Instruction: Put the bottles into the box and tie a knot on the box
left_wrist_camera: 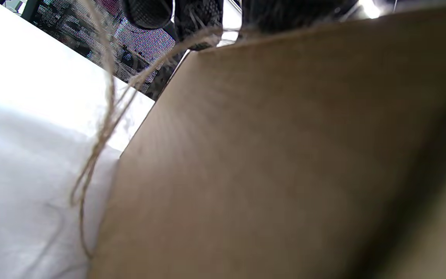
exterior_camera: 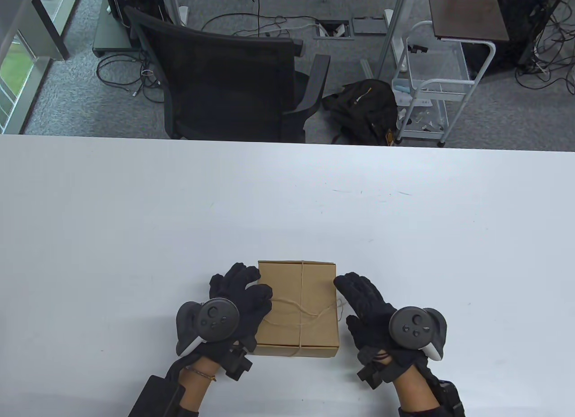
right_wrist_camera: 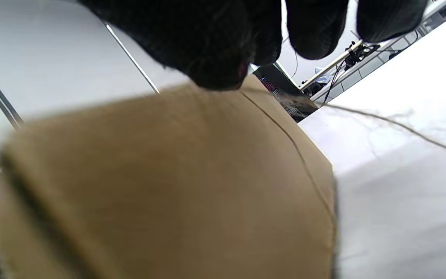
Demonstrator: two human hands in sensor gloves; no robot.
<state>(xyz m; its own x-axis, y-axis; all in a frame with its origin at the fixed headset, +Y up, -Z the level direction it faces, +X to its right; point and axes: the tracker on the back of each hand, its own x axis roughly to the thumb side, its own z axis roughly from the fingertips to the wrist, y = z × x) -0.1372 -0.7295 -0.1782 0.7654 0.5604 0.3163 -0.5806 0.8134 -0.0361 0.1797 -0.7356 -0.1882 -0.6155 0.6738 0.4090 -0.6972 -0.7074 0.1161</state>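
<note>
The closed box point(exterior_camera: 298, 309) sits near the table's point(exterior_camera: 134, 219) front edge, string point(exterior_camera: 302, 295) wrapped around it. The left hand point(exterior_camera: 238, 304) presses its left side with flat fingers; the right hand point(exterior_camera: 366, 302) rests just beside it, holding nothing. The loose string could slip off if the box gets bumped.

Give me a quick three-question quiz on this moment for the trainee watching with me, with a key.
1. True or false: the box is closed, with twine wrapped around it.
2. Which of the hands lies partly on top of the box? A) left hand B) right hand C) both
3. Fill in: beyond the far edge of the table stands a black office ____.

Key
1. True. The lid is shut and twine crosses it lengthwise and sideways.
2. A. The left hand's fingers lie over the box's left part; the right hand is at its right side, fingers straight.
3. chair
</note>
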